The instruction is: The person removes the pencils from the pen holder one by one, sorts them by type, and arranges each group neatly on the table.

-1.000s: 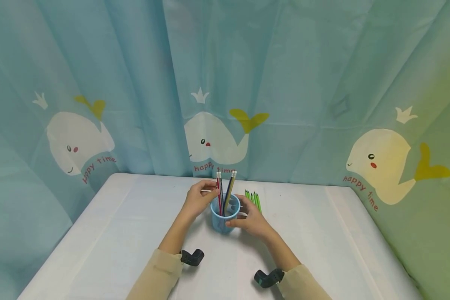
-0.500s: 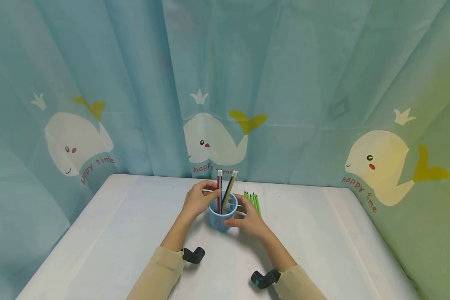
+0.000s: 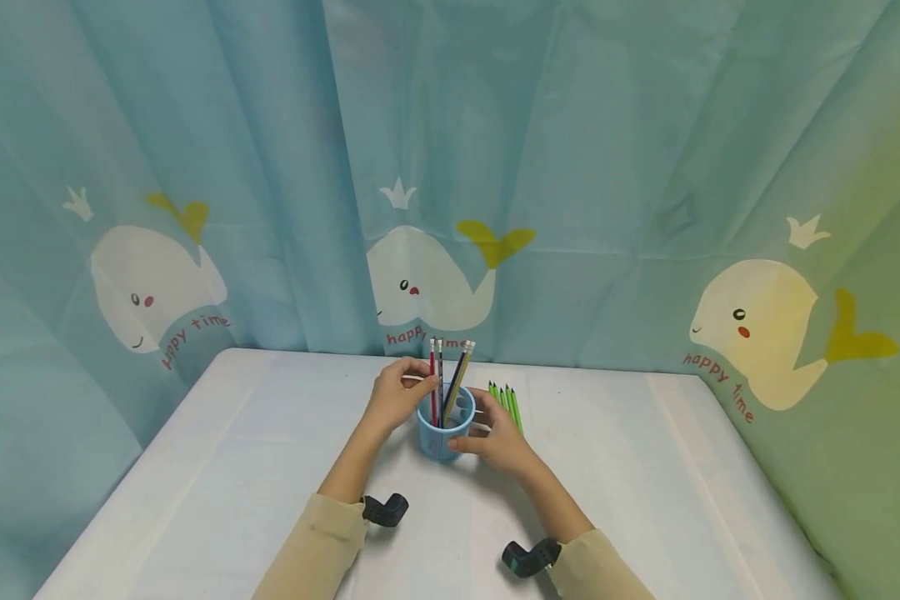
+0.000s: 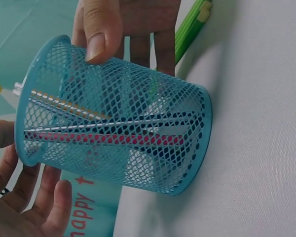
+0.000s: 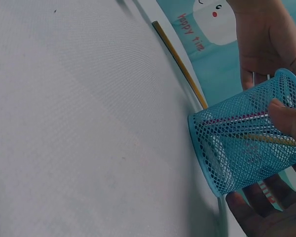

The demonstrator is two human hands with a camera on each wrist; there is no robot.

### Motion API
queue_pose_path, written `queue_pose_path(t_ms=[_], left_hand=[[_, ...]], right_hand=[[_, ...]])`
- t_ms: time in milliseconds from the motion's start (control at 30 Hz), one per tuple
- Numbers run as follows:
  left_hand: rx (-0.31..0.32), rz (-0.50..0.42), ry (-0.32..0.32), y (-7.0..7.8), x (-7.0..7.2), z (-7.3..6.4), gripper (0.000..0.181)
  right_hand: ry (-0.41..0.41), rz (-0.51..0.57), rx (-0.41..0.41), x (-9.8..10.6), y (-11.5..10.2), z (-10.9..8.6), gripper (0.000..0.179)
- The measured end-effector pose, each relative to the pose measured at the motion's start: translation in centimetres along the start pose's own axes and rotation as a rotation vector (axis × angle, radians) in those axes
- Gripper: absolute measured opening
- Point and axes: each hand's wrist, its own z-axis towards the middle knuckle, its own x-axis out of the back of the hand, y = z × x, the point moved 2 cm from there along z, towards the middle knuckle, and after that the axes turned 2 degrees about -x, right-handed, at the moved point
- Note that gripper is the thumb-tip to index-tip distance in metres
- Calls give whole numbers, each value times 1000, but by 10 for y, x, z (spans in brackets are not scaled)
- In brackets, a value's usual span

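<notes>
A light blue mesh pencil cup (image 3: 438,446) stands on the white table, gripped round its right side by my right hand (image 3: 504,437). In the left wrist view that hand's thumb (image 4: 97,37) presses the mesh. My left hand (image 3: 394,400) is at the rim, its thumb and forefinger pinching the upper part of a red pencil (image 3: 432,367). Beside it in the cup stand a dark striped pencil (image 3: 441,371) and a leaning pair, one dark, one gold (image 3: 462,367). All have their eraser ends up.
Several green pencils (image 3: 513,404) lie side by side on the table (image 3: 615,467) behind my right hand. A gold pencil (image 5: 180,64) lies beyond the cup in the right wrist view, mostly hidden by my left hand in the head view. A whale-print curtain (image 3: 607,167) hangs behind.
The red pencil, close against the dark striped one before, has shifted slightly left with my left hand and now stands apart. The cup has moved a little left since a second ago.
</notes>
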Motion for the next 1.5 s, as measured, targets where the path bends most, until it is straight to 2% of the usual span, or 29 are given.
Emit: queue_pose_path(t_ms=[300,667,1167,1500], left_hand=[[2,-21,11,8,7,-4,21],[-38,-46,26,17,12,-7,23],[-127,-190,17,37,24,-11,28],[-143,-274,-2,52,33,-17,29]], right_hand=[[5,-2,8,0,2,1,81],[3,22,-8,0,0,1,81],[-3,21,-21,-1,-3,0,80],[-12,17,-8,1,-1,1,80]])
